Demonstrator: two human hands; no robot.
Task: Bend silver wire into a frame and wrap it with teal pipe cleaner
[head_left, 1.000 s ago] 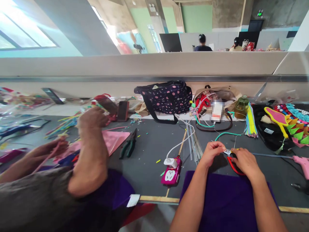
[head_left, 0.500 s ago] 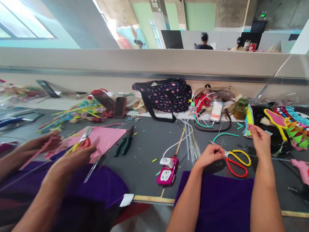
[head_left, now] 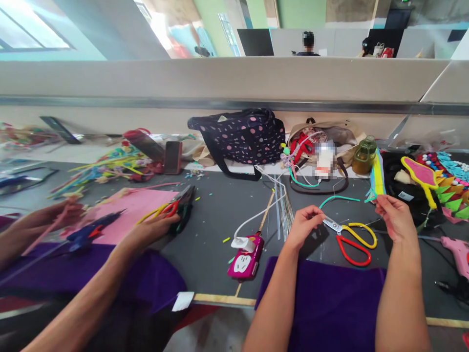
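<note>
Head: scissors (head_left: 351, 237) between left hand (head_left: 302, 225), right hand (head_left: 395, 217).

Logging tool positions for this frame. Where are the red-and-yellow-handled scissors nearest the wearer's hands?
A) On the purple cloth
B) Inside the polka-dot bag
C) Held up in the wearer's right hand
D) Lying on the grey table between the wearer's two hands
D: the scissors lie flat on the grey table, between the left hand and the right hand, beyond the purple cloth.

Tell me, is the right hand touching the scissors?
Apart. The head view shows bare table between the right hand and the scissors.
</note>
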